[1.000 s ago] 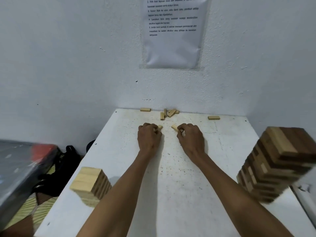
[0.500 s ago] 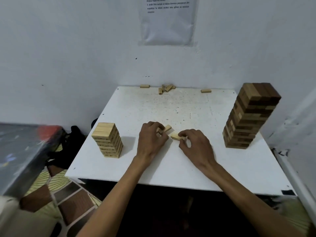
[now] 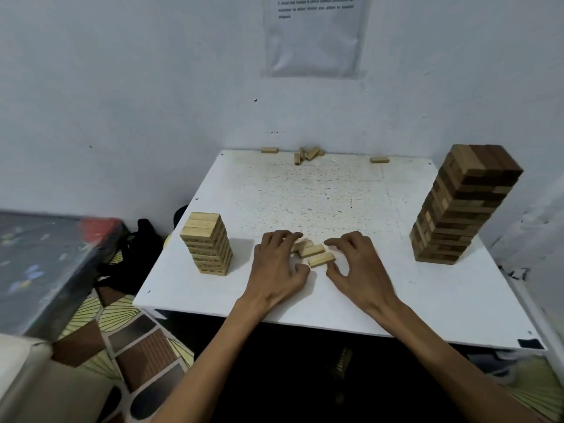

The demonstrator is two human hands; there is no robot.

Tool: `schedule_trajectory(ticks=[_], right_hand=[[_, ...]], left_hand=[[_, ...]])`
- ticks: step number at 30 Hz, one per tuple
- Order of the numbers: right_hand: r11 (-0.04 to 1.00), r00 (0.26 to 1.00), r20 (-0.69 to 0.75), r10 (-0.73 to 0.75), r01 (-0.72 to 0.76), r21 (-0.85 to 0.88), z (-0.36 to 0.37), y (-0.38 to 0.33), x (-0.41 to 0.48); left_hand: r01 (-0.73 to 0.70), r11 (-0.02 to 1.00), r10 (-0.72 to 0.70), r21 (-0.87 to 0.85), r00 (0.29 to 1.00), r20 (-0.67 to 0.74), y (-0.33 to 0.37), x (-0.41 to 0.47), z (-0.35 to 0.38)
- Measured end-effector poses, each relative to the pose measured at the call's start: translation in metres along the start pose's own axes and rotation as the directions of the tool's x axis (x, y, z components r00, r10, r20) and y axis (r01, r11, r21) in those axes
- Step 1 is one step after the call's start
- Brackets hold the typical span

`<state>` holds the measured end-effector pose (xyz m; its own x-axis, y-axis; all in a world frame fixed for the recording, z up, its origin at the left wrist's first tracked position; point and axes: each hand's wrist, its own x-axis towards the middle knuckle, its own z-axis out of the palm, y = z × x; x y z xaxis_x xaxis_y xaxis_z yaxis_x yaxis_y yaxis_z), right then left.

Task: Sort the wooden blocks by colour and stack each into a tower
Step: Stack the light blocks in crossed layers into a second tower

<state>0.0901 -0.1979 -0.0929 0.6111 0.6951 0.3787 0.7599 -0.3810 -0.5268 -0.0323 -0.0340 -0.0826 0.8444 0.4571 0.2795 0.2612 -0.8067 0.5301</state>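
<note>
The white bench [image 3: 335, 203] carries a tall brown-and-tan tower [image 3: 457, 209] at the right and a short pale tower [image 3: 207, 242] at the left, kept well apart, likely to separate the colours. Between them, three pale blocks [image 3: 314, 253] lie side by side (probably being squared up as one layer). The left hand [image 3: 274, 267] curls over their left ends, grasping them. The right hand [image 3: 360, 264] is released, its fingers spread just beside their right ends.

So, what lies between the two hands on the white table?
Three light wooden blocks lie flat, side by side, between the left hand and the right hand. The head view shows this.
</note>
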Motion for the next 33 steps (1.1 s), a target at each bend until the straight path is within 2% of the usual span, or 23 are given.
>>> schedule_trajectory(ticks=[3, 9, 14, 19, 27, 33], right_hand=[[0.999, 0.999, 0.016, 0.036, -0.037, 0.017, -0.001, -0.001, 0.007], [0.981, 0.993, 0.078, 0.090, -0.101, 0.165, -0.010, 0.000, 0.010], [0.988, 0.967, 0.245, -0.074, 0.038, 0.148, -0.014, 0.012, 0.012], [0.971, 0.946, 0.315, -0.081, 0.004, 0.238, -0.018, 0.019, 0.025], [0.938, 0.965, 0.261, -0.001, -0.089, 0.335, -0.015, 0.022, 0.026], [0.954, 0.978, 0.201, -0.060, -0.003, 0.300, -0.012, 0.024, 0.027]], left_hand=[[-0.007, 0.994, 0.000, 0.108, 0.998, 0.069, 0.001, 0.003, -0.002], [-0.052, 0.999, 0.051, 0.007, 0.989, 0.140, -0.004, 0.007, -0.011], [-0.106, 0.993, 0.096, 0.051, 0.980, 0.177, -0.013, 0.007, -0.010], [-0.037, 0.994, 0.060, -0.102, 0.971, 0.232, -0.016, 0.013, -0.014], [-0.016, 0.989, 0.046, -0.145, 0.976, 0.211, -0.024, 0.017, -0.013], [-0.007, 0.987, 0.042, -0.160, 0.975, 0.216, -0.017, 0.021, -0.014]])
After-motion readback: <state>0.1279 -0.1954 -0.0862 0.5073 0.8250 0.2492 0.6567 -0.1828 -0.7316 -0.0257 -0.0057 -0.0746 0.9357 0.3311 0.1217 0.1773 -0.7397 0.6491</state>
